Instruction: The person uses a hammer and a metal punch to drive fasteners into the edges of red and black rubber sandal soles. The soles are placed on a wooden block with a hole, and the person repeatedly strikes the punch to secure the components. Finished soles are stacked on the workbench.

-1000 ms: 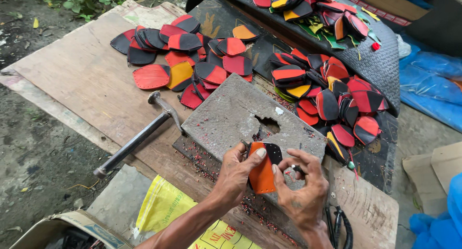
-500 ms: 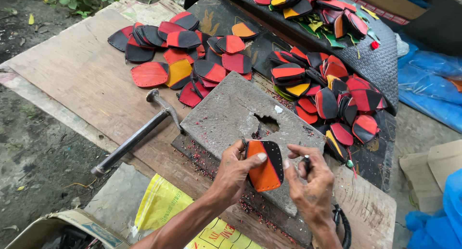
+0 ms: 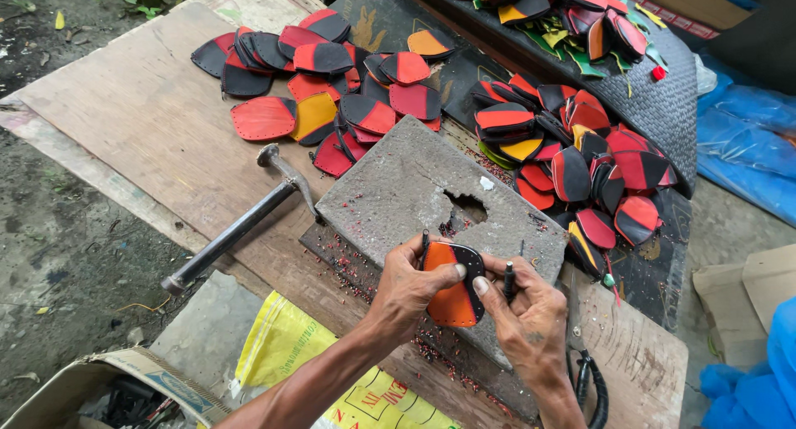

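Both hands, left hand [image 3: 410, 286], right hand [image 3: 531, 317], pinching orange-and-black leather piece [image 3: 456, 286] over grey stone slab [image 3: 398, 189], cardboard box [image 3: 75, 396] contents unclear

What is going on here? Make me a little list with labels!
Left hand: holds an orange-and-black patch
Right hand: touches the patch, grips a thin punch
Under the hands: grey stone slab with a hole
Beside the slab: hammer on a wooden board
Behind: piles of red, black and yellow patches

Stone block [image 3: 414, 189] sits on wooden board [image 3: 149, 122]; hammer [image 3: 240, 222] lies left of it. Cut pieces [image 3: 332, 72] piled behind and right. Sack [image 3: 282, 346] lies in front, below the board.
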